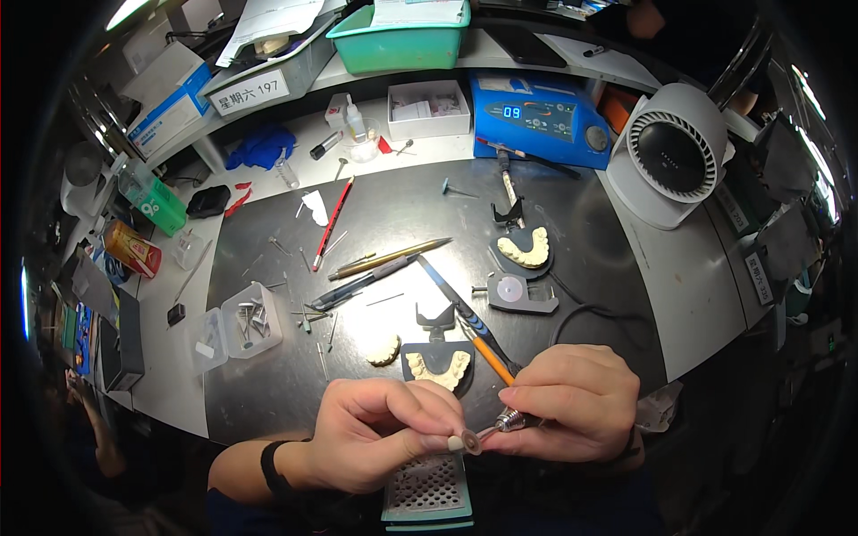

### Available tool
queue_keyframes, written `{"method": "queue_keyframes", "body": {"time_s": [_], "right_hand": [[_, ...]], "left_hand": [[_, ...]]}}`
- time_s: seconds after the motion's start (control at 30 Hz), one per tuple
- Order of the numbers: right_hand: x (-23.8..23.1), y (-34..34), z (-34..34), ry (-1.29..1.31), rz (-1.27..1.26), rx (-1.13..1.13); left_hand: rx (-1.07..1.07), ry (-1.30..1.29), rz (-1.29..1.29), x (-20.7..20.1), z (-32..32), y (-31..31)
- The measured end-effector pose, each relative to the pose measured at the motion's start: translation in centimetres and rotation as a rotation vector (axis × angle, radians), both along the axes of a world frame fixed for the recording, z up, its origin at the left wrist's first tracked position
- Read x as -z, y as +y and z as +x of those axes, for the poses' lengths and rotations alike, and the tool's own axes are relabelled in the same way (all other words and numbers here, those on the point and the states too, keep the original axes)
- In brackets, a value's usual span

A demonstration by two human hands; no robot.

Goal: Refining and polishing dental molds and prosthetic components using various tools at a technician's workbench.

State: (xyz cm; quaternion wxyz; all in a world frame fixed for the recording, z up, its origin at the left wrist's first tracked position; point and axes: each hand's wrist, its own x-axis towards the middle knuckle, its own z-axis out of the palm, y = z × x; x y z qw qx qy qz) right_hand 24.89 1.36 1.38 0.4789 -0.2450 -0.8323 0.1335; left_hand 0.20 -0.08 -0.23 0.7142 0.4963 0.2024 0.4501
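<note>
Between thumb and fingers, my left hand pinches a small cream tooth-shaped piece. A small round grinding disc meets or almost meets it; the exact contact cannot be made out. My right hand is closed around a rotary handpiece that carries the disc; its body is mostly hidden by the fingers. Just beyond my hands lies a cream dental cast on a dark articulator base, with a loose cast piece to its left. Below the hands is a green-rimmed tray with a perforated grate.
Farther right rests another dental cast. An orange-handled tool, pens and a red pencil lie mid-table. Left stands a clear box of burs. Behind are a blue control unit and a fan.
</note>
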Motion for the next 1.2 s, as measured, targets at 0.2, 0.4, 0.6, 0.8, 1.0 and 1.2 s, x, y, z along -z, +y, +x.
{"method": "queue_keyframes", "body": {"time_s": [0.2,0.4,0.6,0.8,1.0,1.2], "right_hand": [[0.32,0.12,-0.23,0.021,0.009,0.009],[0.06,0.0,-0.06,0.001,-0.01,0.011],[0.14,0.09,-0.04,0.009,-0.001,0.0],[0.2,0.09,-0.13,0.02,0.006,0.0],[0.23,0.1,-0.05,0.018,0.0,-0.002],[0.12,-0.03,-0.08,0.013,0.014,0.016]], "left_hand": [[0.001,0.027,-0.01,-0.2,-0.03,0.04],[0.001,0.009,-0.009,-0.05,0.03,0.06],[0.001,-0.005,0.006,-0.1,0.08,0.13],[-0.002,-0.003,0.007,-0.09,0.11,0.09],[0.0,-0.004,0.007,-0.11,0.14,0.19],[0.003,-0.006,0.006,-0.29,0.18,0.15]]}}
